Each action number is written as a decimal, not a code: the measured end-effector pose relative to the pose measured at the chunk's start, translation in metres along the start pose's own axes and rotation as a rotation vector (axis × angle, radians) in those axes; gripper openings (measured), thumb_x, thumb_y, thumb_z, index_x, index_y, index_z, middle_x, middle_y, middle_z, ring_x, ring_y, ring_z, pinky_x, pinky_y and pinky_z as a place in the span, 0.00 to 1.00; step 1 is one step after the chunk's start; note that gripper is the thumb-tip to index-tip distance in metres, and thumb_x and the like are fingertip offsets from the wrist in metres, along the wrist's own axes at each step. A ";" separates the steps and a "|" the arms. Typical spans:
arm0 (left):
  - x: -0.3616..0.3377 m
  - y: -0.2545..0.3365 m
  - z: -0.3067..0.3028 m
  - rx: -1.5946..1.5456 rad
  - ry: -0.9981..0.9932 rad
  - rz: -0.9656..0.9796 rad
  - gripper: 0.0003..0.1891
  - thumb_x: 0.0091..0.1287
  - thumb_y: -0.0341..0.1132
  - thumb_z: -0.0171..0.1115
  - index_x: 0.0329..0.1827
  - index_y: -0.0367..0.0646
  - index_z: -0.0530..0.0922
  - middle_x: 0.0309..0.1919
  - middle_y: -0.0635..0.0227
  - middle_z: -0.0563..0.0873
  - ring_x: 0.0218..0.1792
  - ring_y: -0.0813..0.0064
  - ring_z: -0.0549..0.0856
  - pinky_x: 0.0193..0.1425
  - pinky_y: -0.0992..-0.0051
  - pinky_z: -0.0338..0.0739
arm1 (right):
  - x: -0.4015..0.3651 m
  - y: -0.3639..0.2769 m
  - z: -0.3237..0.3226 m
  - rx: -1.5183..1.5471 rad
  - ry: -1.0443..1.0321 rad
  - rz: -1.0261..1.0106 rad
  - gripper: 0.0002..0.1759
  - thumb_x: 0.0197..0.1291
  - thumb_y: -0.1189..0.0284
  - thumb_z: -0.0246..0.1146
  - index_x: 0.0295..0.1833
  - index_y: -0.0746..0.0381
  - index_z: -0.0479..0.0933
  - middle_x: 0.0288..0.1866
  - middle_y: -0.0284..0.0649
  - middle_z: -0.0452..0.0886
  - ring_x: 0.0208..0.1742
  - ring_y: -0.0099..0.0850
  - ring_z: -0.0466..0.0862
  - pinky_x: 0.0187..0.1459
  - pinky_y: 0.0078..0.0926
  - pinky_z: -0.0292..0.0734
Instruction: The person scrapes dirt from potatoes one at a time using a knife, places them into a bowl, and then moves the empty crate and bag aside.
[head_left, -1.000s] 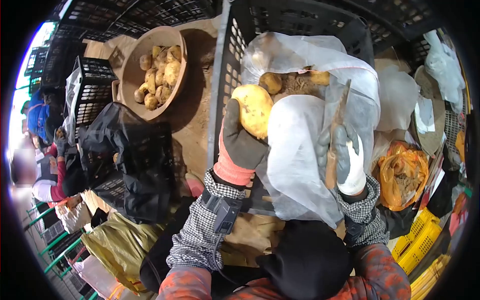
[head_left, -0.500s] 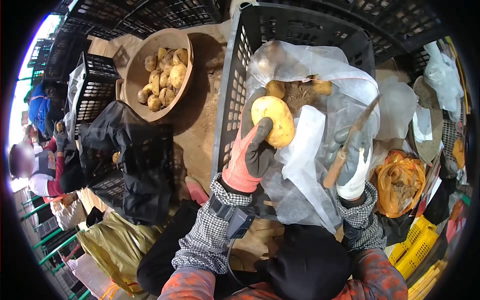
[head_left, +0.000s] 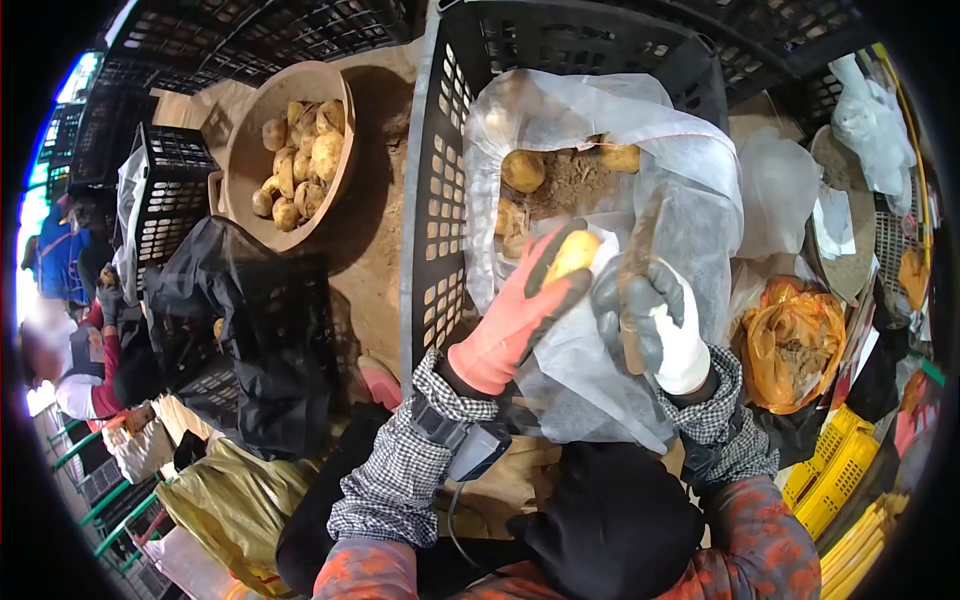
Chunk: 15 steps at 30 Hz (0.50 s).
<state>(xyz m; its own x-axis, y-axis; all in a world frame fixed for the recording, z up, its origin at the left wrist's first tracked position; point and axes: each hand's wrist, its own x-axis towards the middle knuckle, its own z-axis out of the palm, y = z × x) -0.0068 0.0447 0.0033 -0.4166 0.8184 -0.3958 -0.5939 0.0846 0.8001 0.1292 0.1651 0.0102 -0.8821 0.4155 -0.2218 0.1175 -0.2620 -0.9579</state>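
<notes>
My left hand (head_left: 520,305), in a red and dark grey glove, is closed on a yellow potato (head_left: 573,256) over the lined black crate (head_left: 415,210). Beside it on the right, my right hand (head_left: 665,320), in a grey and white glove, grips a brown knife (head_left: 634,290) by its handle; the blade points up and is blurred. Translucent white lining (head_left: 690,215) drapes inside the crate. Within its opening lie loose soil (head_left: 572,188) and several potatoes, one (head_left: 522,171) near the left side.
A brown basin (head_left: 240,165) with several potatoes stands at the upper left. Below it is a crate covered in black cloth (head_left: 250,340). An orange bag (head_left: 795,345) and yellow crates (head_left: 835,465) are on the right. Another person (head_left: 90,360) works at the far left.
The potato in my left hand has turned and shows less of its face. My right hand and the knife have moved left, closer to it. The view has shifted slightly.
</notes>
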 end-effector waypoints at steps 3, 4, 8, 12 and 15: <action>0.000 0.010 0.001 0.121 -0.143 -0.036 0.27 0.69 0.41 0.53 0.69 0.40 0.62 0.57 0.68 0.74 0.60 0.73 0.71 0.64 0.77 0.62 | 0.001 0.000 0.001 0.199 0.162 -0.062 0.16 0.65 0.64 0.56 0.42 0.68 0.74 0.36 0.38 0.78 0.28 0.23 0.78 0.32 0.20 0.73; -0.001 0.005 -0.003 0.122 -0.141 -0.037 0.27 0.69 0.41 0.53 0.69 0.40 0.62 0.57 0.68 0.74 0.60 0.73 0.71 0.64 0.77 0.62 | 0.002 -0.005 -0.002 0.207 0.205 0.017 0.17 0.65 0.61 0.55 0.43 0.67 0.73 0.36 0.38 0.77 0.26 0.23 0.77 0.30 0.19 0.72; 0.008 -0.019 -0.013 0.098 -0.050 0.061 0.23 0.71 0.31 0.45 0.68 0.36 0.60 0.59 0.58 0.75 0.59 0.66 0.76 0.62 0.70 0.69 | 0.004 -0.008 -0.001 0.145 0.235 0.033 0.22 0.68 0.53 0.49 0.43 0.64 0.71 0.34 0.38 0.75 0.20 0.21 0.71 0.21 0.17 0.66; -0.002 0.004 -0.001 -0.182 -0.100 0.184 0.23 0.68 0.26 0.51 0.66 0.35 0.63 0.57 0.59 0.76 0.57 0.69 0.77 0.63 0.72 0.70 | 0.001 -0.007 -0.005 0.295 0.307 0.043 0.20 0.68 0.58 0.50 0.44 0.67 0.72 0.36 0.41 0.76 0.26 0.23 0.75 0.27 0.19 0.70; 0.000 0.006 -0.004 0.400 -0.077 0.460 0.24 0.64 0.23 0.56 0.64 0.35 0.64 0.57 0.58 0.76 0.56 0.69 0.78 0.60 0.71 0.74 | -0.018 0.043 -0.038 -0.460 0.552 -0.280 0.19 0.66 0.62 0.54 0.50 0.69 0.72 0.44 0.45 0.77 0.39 0.27 0.79 0.38 0.25 0.76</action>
<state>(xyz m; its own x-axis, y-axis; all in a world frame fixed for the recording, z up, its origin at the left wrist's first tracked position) -0.0129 0.0424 0.0060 -0.5090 0.8592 0.0516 -0.0544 -0.0920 0.9943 0.1673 0.1792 -0.0339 -0.5653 0.8191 0.0970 0.2077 0.2552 -0.9443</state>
